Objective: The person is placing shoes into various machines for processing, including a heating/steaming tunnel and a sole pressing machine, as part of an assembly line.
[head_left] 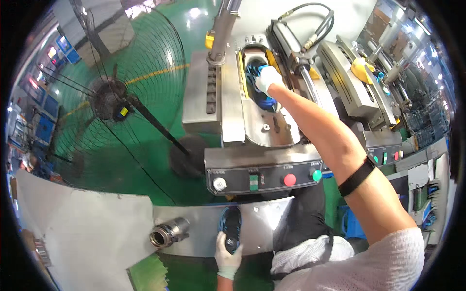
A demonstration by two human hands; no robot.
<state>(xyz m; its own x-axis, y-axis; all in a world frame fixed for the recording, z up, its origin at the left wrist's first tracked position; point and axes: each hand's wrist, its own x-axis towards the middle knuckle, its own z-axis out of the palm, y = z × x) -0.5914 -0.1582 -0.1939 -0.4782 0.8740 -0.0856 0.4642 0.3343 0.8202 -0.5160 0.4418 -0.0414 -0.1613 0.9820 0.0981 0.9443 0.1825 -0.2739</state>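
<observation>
My right hand [268, 77], in a white glove, reaches far forward with its fingers closed on the upper of a blue and black shoe [266, 103]. That shoe lies lengthwise in the metal bed of a machine [233, 116], between yellow side pieces. Nearer to me, my left hand [228, 257], also gloved in white, grips the near end of a second dark shoe with blue edges [231, 222]. This one rests on a curved metal shelf [194, 211]. The right fingertips are partly hidden against the shoe.
A control panel [264, 180] with a red, a green and a white button fronts the machine. On the shelf lies a metal cylinder fitting [169, 233]. A large caged fan [109, 99] stands at left. A similar machine [354, 82] is on the right.
</observation>
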